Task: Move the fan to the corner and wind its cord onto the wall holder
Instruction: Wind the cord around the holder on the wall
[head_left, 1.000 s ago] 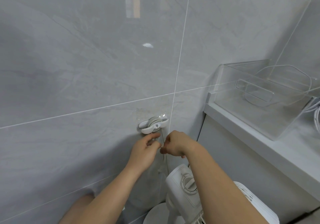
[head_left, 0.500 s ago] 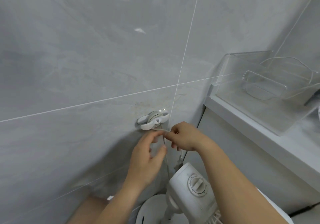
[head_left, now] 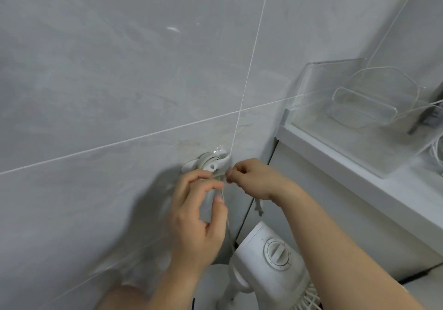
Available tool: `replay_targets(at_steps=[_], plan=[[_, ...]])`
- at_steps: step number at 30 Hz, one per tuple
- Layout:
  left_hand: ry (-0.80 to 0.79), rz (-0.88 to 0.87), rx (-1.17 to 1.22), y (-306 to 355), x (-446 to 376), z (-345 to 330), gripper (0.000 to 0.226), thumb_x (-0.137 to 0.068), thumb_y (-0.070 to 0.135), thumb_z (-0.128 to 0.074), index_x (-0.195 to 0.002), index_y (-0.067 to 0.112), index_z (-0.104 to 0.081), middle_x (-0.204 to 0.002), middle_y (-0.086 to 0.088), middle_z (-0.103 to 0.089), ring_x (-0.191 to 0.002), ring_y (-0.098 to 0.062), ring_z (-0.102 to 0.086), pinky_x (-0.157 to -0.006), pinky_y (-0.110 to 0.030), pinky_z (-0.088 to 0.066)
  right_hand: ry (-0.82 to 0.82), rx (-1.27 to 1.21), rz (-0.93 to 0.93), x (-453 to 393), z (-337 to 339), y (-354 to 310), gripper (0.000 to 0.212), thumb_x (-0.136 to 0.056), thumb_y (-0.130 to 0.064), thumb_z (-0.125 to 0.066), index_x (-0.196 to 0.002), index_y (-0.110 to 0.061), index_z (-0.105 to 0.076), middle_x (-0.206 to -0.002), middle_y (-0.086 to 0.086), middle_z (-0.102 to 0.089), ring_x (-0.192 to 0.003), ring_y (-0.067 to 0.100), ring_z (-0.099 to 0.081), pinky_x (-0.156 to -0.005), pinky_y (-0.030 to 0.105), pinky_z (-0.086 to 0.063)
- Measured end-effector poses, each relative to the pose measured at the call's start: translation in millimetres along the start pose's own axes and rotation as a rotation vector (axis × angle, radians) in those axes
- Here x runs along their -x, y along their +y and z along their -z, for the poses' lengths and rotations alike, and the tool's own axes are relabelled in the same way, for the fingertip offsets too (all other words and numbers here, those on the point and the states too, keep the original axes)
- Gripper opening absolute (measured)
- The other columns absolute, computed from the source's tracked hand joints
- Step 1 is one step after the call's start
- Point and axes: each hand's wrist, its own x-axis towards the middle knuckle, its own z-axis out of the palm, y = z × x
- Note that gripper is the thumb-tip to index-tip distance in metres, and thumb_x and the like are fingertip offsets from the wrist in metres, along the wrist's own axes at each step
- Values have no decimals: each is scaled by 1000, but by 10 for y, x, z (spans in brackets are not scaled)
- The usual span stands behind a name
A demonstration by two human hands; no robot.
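Observation:
A white wall holder (head_left: 208,164) with two curved arms sticks to the grey tiled wall. Just below it, my left hand (head_left: 196,216) has its fingers curled around the thin white cord (head_left: 228,228), which runs down to the white fan (head_left: 268,259) at the bottom. My right hand (head_left: 251,180) pinches the cord beside the holder's right arm. The plug (head_left: 258,206) dangles under my right wrist. The fan's round control dial faces up; its base and grille are partly cut off by my arms.
A white counter ledge (head_left: 359,185) juts out at the right, carrying a clear plastic box (head_left: 318,98) and some white cables (head_left: 437,151) at the far right edge. A dark vertical gap (head_left: 254,204) separates the wall from the cabinet side.
Both hands stayed at the holder. My left hand's fingers curled in around the cord, and my right hand shifted slightly toward the holder's right arm.

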Motion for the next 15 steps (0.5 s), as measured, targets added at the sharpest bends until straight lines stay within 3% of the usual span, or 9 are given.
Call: replay_targets(at_steps=[4, 6, 8, 11, 13, 15], plan=[[-11, 35, 31, -76, 37, 17, 37, -83, 8, -60, -119, 9, -69, -131, -5, -58, -114, -13, -60, -98, -22, -44, 156, 2, 8, -88, -64, -17, 30, -99, -40, -61, -76, -21, -61, -66, -8, -54, -61, 12, -50, -56, 28, -37], [1, 71, 12, -125, 43, 37, 51, -83, 12, -60, -133, 10, -60, -132, -4, -57, -106, -14, -60, -95, -28, -47, 202, 4, 18, -113, -81, -12, 25, -100, -39, -61, -83, -20, -64, -69, -9, -56, -67, 13, -52, -56, 26, -37], [-2, 87, -36, -187, 74, 59, 60, -83, 21, -57, -142, 12, -52, -133, -2, -58, -109, -17, -59, -98, -39, -48, 192, 4, 29, -119, -64, 3, 20, -104, -32, -56, -91, -20, -67, -71, -10, -55, -71, 15, -52, -54, 21, -37], [-49, 50, -78, -266, 123, 90, 63, -84, 23, -57, -147, 16, -48, -143, 1, -55, -121, -27, -58, -101, -53, -47, 140, 94, 24, -91, -29, 27, 26, -107, -24, -51, -104, -12, -74, -66, -7, -52, -58, 10, -49, -39, 13, -37], [-72, 42, -72, -293, 143, 98, 66, -84, 23, -57, -149, 20, -44, -148, 6, -50, -125, -29, -57, -102, -54, -46, 154, 124, -9, -78, -21, 48, 30, -105, -28, -54, -101, -8, -76, -61, -5, -53, -54, 12, -51, -43, 21, -42], [-84, 52, -64, -302, 157, 97, 68, -83, 24, -57, -150, 22, -42, -150, 7, -47, -127, -30, -56, -103, -54, -46, 211, 145, -41, -72, -22, 58, 38, -102, -40, -56, -94, -9, -76, -65, 1, -64, -63, 19, -61, -55, 32, -52]])
